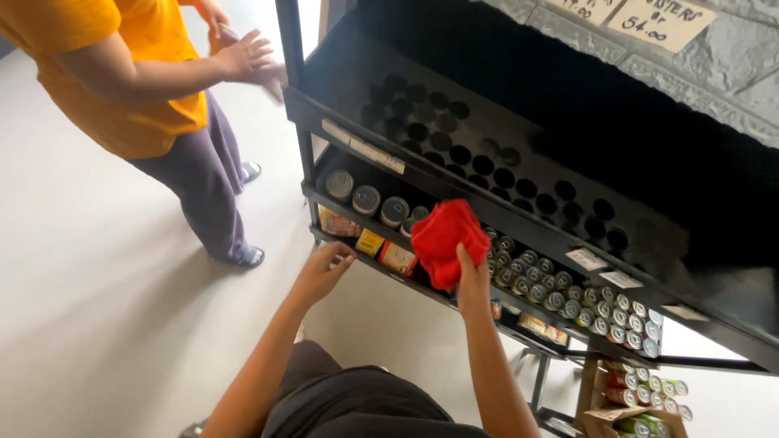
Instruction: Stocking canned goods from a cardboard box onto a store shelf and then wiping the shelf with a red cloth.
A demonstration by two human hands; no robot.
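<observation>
— What does the right hand (pixel 473 284) hold in front of the black shelf rack (pixel 519 219)?

— A bright red cloth (pixel 442 240), bunched into a soft, creased lump, no print visible. The fingers are closed around its lower edge, and the cloth is raised before the middle shelf, just in front of the rows of small cans (pixel 568 300) lying end-out.

— And the left hand (pixel 322 272)?

— It reaches to the front edge of the lower shelf, fingers loosely curled and holding nothing, just beside the yellow and red packets (pixel 383 250). Whether the fingertips touch the shelf edge cannot be told.

— What else is in the frame?

— Larger tins (pixel 367 199) stand at the left end of the middle shelf. Dark cans (pixel 487 162) fill the shelf above. A cardboard box of cans (pixel 641 397) sits low at the right. A second person in an orange shirt (pixel 122 73) stands on the pale floor (pixel 97 308) to the left, hands (pixel 243 55) extended toward the rack's corner.
</observation>
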